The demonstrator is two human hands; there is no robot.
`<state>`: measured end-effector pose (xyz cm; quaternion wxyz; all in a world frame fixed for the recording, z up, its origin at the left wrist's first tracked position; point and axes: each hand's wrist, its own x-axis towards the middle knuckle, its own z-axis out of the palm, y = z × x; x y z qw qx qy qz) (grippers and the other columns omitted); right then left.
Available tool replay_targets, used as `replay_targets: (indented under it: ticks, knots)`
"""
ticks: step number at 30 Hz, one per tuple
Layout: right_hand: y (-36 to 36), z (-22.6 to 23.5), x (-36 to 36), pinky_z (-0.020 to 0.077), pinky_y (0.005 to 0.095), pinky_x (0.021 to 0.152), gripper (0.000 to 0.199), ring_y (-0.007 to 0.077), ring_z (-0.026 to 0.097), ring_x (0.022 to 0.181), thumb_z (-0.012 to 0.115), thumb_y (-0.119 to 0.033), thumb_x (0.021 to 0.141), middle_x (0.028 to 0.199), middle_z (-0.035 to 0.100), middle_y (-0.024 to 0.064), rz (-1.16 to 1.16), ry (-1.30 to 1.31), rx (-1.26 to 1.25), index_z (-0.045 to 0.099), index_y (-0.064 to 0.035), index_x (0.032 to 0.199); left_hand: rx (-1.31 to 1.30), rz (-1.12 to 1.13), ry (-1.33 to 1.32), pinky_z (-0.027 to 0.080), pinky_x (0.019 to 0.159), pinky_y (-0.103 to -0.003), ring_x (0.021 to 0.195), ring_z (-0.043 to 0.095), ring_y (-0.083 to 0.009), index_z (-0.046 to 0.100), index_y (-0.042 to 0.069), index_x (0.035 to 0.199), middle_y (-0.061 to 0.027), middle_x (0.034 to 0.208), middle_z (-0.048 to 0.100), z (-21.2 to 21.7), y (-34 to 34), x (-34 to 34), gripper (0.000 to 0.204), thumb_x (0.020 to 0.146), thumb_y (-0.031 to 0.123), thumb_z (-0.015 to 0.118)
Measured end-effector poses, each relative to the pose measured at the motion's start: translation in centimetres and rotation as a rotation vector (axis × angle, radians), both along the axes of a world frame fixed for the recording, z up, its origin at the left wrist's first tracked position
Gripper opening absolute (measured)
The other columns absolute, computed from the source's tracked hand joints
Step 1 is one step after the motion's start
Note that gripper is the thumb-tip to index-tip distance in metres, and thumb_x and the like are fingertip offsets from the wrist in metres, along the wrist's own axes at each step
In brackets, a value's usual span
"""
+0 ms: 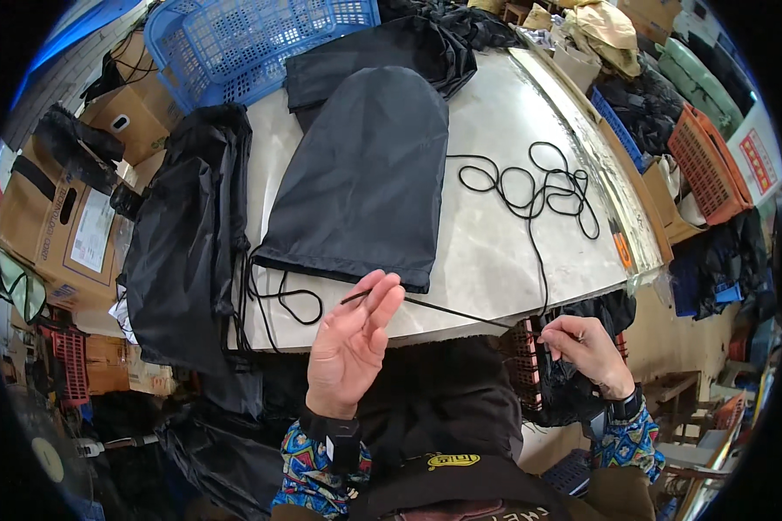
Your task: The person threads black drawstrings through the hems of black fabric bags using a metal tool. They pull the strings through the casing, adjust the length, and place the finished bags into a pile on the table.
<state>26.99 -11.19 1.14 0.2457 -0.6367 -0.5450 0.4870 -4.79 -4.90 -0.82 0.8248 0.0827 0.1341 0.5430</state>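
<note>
Both hands pinch one black cord (460, 311) taut, left hand (354, 340) near the black bag (365, 178), right hand (589, 347) off the tabletop (495, 252); threading the hem looks next, needing a steady tip.

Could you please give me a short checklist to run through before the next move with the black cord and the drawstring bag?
1. Left hand pinches the black cord: ok.
2. Right hand has a grip on the cord's other part: ok.
3. Cord taut between the hands: ok.
4. Black drawstring bag lies flat on the table: ok.
5. Spare cord on the table free of tangles: not ok, it lies in loops.
6. Cord end threaded into the bag's hem: cannot tell.
</note>
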Motion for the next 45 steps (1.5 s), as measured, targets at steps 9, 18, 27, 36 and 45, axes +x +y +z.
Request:
replay_targets:
  ticks: [9,18,27,36,45]
  knots:
    - [-1.0,-2.5,-6.0,0.0297,0.0183,0.045,0.033,0.0022,0.039,0.056,0.063,-0.003,0.086,0.082,0.053,0.0013,-0.041,1.071,-0.24,0.056,-0.0008,0.118,0.512,0.167,1.104,0.045,0.086,-0.027,0.093,0.06,-0.0156,0.06,-0.004,0.109,-0.0062,0.09,0.06,-1.8,-1.3,4.3,0.022,0.096,0.012,0.052]
    - [-1.1,-2.5,-9.3,0.0369,0.0204,0.047,0.017,0.0058,0.046,0.055,0.056,-0.007,0.093,0.071,0.057,0.0,-0.254,0.519,0.145,0.065,-0.002,0.106,0.164,-0.036,0.865,0.021,0.042,-0.017,0.047,0.034,-0.0018,0.06,-0.006,0.107,0.0002,0.067,0.053,-0.6,-2.5,4.5,0.021,0.093,0.008,0.054]
    - [-1.5,-1.4,-8.8,0.039,0.0305,0.045,0.02,0.0204,0.05,0.049,0.062,0.002,0.083,0.062,0.052,0.0101,-0.014,-0.14,0.686,0.065,0.0003,0.103,0.262,0.106,0.981,0.028,0.042,-0.017,0.048,0.043,-0.0025,0.064,-0.004,0.096,-0.0042,0.072,0.061,-1.2,-3.0,4.5,0.015,0.09,0.009,0.059]
    - [-1.8,-2.4,-9.1,0.039,0.0305,0.043,0.028,0.0191,0.049,0.047,0.064,0.003,0.08,0.061,0.049,0.0076,0.085,-0.212,0.834,0.063,0.0007,0.107,0.264,0.045,1.024,0.029,0.043,-0.017,0.049,0.041,-0.0021,0.063,-0.004,0.093,-0.0002,0.067,0.057,-0.6,-3.1,4.5,0.014,0.09,0.008,0.058]
    - [-1.8,-2.0,-9.3,0.0409,0.031,0.044,0.028,0.019,0.05,0.048,0.064,0.003,0.08,0.061,0.049,0.0074,0.073,-0.209,0.788,0.063,0.0012,0.107,0.234,0.036,1.008,0.029,0.043,-0.017,0.049,0.041,-0.0019,0.062,-0.004,0.093,-0.0001,0.067,0.057,-1.0,-2.9,4.5,0.013,0.091,0.007,0.057]
